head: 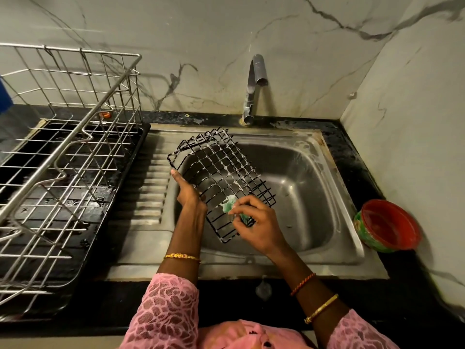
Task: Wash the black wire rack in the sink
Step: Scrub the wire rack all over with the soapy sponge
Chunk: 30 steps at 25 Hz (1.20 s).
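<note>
Head cam, wide-angle, looking fwd and down, close over sink (334, 250)

Steel dish rack (68, 157) on counter, tap (254, 89), red bowl (388, 225)

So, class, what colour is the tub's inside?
Red inside the tub, seen in the head view.
</note>
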Each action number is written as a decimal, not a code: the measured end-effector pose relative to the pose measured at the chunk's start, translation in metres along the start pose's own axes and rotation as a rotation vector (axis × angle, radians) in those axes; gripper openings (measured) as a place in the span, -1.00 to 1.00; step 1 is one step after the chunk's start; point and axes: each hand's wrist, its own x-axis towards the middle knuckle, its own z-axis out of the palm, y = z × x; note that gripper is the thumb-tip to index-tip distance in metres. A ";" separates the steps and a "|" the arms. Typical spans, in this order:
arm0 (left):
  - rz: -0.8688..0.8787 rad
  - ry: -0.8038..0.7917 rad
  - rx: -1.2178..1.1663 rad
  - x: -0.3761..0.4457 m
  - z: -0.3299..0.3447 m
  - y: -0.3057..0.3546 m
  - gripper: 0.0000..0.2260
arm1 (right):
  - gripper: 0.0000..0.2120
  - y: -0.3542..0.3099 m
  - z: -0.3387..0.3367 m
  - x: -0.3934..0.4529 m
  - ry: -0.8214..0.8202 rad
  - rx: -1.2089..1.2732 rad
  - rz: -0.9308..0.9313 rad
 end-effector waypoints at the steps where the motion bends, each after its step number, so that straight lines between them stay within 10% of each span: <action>1: 0.001 -0.001 0.019 0.000 0.001 -0.001 -0.14 | -0.89 0.001 -0.002 0.006 0.010 -0.016 0.021; 30: 0.019 -0.022 0.069 0.002 -0.001 0.003 -0.19 | -0.85 0.004 -0.005 0.022 0.143 -0.005 0.301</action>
